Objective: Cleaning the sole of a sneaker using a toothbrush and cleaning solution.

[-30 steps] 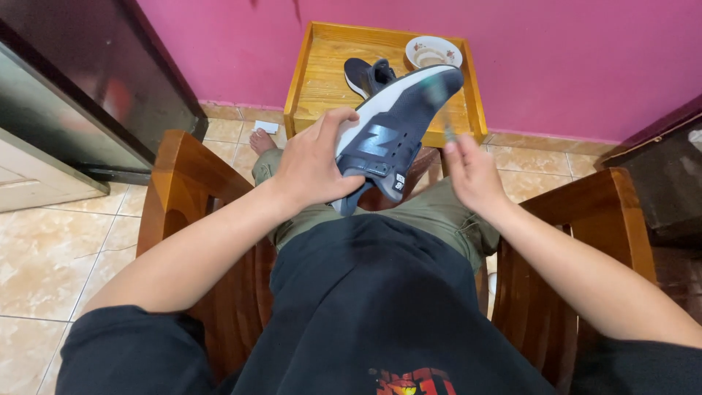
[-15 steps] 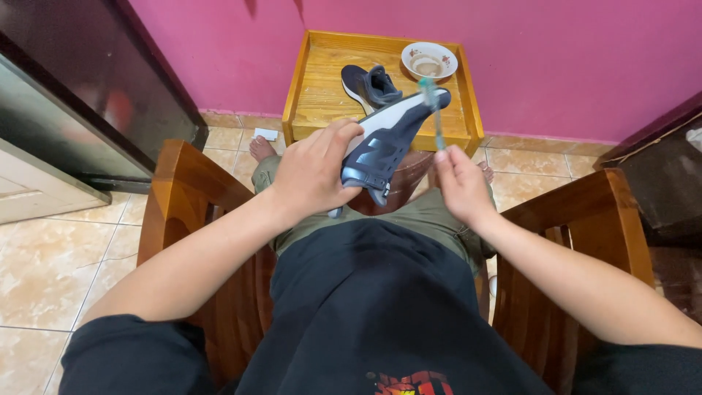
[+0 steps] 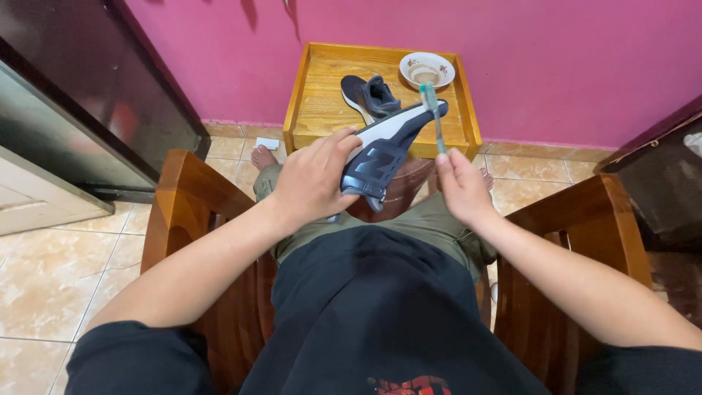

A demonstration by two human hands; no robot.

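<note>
Since half a second ago, the right hand (image 3: 462, 192) has lifted its toothbrush so that the brush head now meets the toe end of the shoe, where before it stood a little lower beside the sole; the shoe itself has barely shifted.

That dark navy and grey sneaker with a white sole (image 3: 386, 150) is held on its side above the person's lap, toe pointing away toward the wall. The left hand (image 3: 313, 183) has its grip closed around the heel and upper, thumb across the top edge by the sole. The right hand's grip is pinched shut on the lower end of the thin green-handled toothbrush (image 3: 434, 117), which stands nearly upright with its bristles touching the toe.

Beyond the knees stands a small yellow wooden table with a raised rim (image 3: 314, 99). On it lie the matching second dark sneaker (image 3: 369, 96) and, near the far right corner, a white patterned ceramic bowl (image 3: 427, 70) holding brownish liquid. The person sits in a brown wooden armchair (image 3: 183, 201).
</note>
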